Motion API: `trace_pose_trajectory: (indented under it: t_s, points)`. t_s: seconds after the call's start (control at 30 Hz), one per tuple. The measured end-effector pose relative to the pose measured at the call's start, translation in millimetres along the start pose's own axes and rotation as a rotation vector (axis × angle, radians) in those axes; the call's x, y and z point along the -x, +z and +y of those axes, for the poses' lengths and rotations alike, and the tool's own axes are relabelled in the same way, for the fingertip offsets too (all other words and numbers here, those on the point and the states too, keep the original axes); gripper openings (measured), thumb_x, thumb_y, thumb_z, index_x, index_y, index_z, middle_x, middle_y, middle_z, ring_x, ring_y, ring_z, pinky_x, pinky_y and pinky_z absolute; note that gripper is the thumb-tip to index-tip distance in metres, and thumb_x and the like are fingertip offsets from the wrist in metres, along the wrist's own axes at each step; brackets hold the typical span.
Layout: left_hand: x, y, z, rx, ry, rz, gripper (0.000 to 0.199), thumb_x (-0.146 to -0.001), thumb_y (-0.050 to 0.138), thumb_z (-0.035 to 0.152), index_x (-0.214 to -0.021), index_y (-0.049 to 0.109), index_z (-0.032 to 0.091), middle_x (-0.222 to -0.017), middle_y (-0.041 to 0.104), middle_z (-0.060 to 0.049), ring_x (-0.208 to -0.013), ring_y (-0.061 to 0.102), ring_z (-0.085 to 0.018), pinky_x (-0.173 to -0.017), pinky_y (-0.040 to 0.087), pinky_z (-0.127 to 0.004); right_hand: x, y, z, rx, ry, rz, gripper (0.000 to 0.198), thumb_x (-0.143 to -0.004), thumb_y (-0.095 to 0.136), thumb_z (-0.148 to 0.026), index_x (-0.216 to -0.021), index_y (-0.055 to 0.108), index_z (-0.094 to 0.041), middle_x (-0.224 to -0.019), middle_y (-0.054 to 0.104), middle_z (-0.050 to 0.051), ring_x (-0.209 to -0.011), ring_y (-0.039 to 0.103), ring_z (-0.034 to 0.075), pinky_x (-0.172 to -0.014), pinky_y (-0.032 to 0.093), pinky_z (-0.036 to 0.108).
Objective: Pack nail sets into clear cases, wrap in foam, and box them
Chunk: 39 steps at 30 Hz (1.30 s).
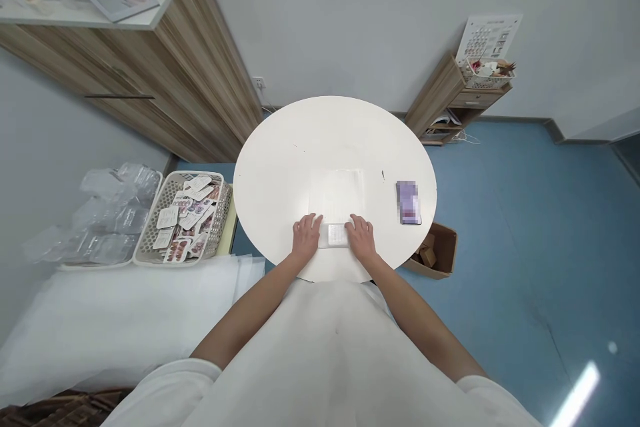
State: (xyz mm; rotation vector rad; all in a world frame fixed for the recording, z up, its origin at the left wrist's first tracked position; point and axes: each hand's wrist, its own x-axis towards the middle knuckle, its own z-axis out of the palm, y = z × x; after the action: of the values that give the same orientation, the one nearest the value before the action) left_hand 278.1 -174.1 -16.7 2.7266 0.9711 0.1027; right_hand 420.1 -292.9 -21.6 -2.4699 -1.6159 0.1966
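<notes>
A small clear plastic box or tray lies near the front edge of the round white table. Under it and stretching away behind it is a translucent plastic sheet or bag, laid flat. My left hand rests at the sheet's left side, fingers apart, a little away from the box. On the other side my right hand has its fingers spread, the tips at or very close to the box's right edge. Neither hand visibly grips anything.
A purple blurred packet or phone is on the table's right. Below stands a cardboard box. At left, a white basket holds several nail sets on cards, beside clear plastic boxes and white wrapping sheets.
</notes>
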Motion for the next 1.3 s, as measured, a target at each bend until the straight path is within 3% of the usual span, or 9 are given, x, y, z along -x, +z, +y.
trace_pose_trajectory:
  t_s: [0.1, 0.17, 0.33, 0.57, 0.7, 0.83, 1.1, 1.2, 1.3]
  points:
    - [0, 3, -2, -0.001, 0.237, -0.078, 0.05, -0.073, 0.032, -0.001, -0.113, 0.047, 0.025, -0.128, 0.044, -0.003, -0.123, 0.031, -0.019, -0.096, 0.024, -0.038, 2, -4, 2, 0.004, -0.138, -0.088, 0.038, -0.075, 0.033, 0.002, -0.098, 0.051, -0.022, -0.128, 0.043, 0.007, -0.121, 0.032, 0.021, -0.092, 0.024, 0.041]
    - [2, 4, -5, 0.015, 0.303, -0.114, 0.052, -0.072, 0.031, -0.001, -0.116, 0.045, 0.024, -0.129, 0.043, -0.002, -0.125, 0.029, -0.018, -0.098, 0.021, -0.038, 5, -8, 7, -0.01, -0.177, -0.125, 0.037, -0.075, 0.034, -0.002, -0.102, 0.049, -0.021, -0.13, 0.041, 0.007, -0.124, 0.028, 0.021, -0.093, 0.022, 0.041]
    - [5, 0, -4, 0.082, 0.38, -0.171, 0.054, -0.074, 0.045, 0.026, -0.127, 0.034, 0.019, -0.134, 0.037, -0.008, -0.126, 0.026, -0.023, -0.1, 0.017, -0.04, 9, -14, 12, -0.061, -0.258, -0.231, 0.043, -0.072, 0.052, -0.029, -0.112, 0.043, -0.018, -0.135, 0.033, 0.011, -0.124, 0.027, 0.026, -0.096, 0.017, 0.045]
    - [-6, -11, 6, 0.205, 0.25, -0.248, 0.054, -0.064, 0.056, 0.034, -0.115, 0.045, 0.02, -0.12, 0.051, -0.007, -0.11, 0.044, -0.024, -0.097, 0.023, -0.04, -5, -27, 5, -0.195, -0.132, -0.33, 0.044, -0.065, 0.057, -0.025, -0.107, 0.044, -0.019, -0.119, 0.049, 0.011, -0.105, 0.046, 0.024, -0.087, 0.028, 0.037]
    - [-2, -19, 7, 0.31, 0.212, -0.376, 0.047, -0.065, 0.054, 0.042, -0.108, 0.052, 0.022, -0.106, 0.059, -0.004, -0.098, 0.052, -0.024, -0.088, 0.033, -0.036, -2, -43, 9, -0.324, -0.014, -0.542, 0.041, -0.064, 0.058, -0.03, -0.103, 0.045, -0.022, -0.094, 0.059, 0.004, -0.082, 0.054, 0.02, -0.069, 0.035, 0.029]
    - [7, -25, 6, 0.407, 0.167, -0.528, 0.042, -0.068, 0.05, 0.047, -0.102, 0.057, 0.024, -0.102, 0.061, -0.002, -0.095, 0.054, -0.023, -0.084, 0.036, -0.032, 10, -51, 10, -0.44, 0.082, -0.682, 0.034, -0.069, 0.054, -0.035, -0.1, 0.048, -0.023, -0.09, 0.059, 0.004, -0.071, 0.054, 0.018, -0.06, 0.036, 0.026]
    - [1, -36, -7, 0.675, 0.004, -0.556, 0.045, -0.071, 0.044, 0.055, -0.096, 0.06, 0.023, -0.104, 0.058, -0.004, -0.091, 0.054, -0.02, -0.074, 0.04, -0.027, -6, -56, 17, -0.517, -0.016, -0.528, 0.029, -0.076, 0.047, -0.042, -0.091, 0.059, -0.02, -0.118, 0.049, 0.008, -0.107, 0.045, 0.022, -0.083, 0.035, 0.031]
    - [-4, -32, -17, 0.736, -0.042, -0.575, 0.038, -0.071, 0.046, 0.052, -0.084, 0.061, 0.02, -0.084, 0.061, -0.003, -0.076, 0.055, -0.018, -0.064, 0.04, -0.025, -13, -52, 23, -0.537, 0.092, -0.506, 0.031, -0.078, 0.044, -0.046, -0.087, 0.059, -0.02, -0.102, 0.056, 0.007, -0.092, 0.052, 0.02, -0.074, 0.038, 0.028]
    - [-6, -22, -26, 0.715, -0.16, -0.497, 0.034, -0.072, 0.044, 0.049, -0.065, 0.055, 0.017, -0.063, 0.053, 0.001, -0.059, 0.049, -0.013, -0.054, 0.036, -0.023, -14, -43, 29, -0.56, 0.196, -0.507, 0.03, -0.079, 0.04, -0.047, -0.074, 0.056, -0.021, -0.079, 0.058, 0.002, -0.071, 0.053, 0.017, -0.059, 0.037, 0.026]
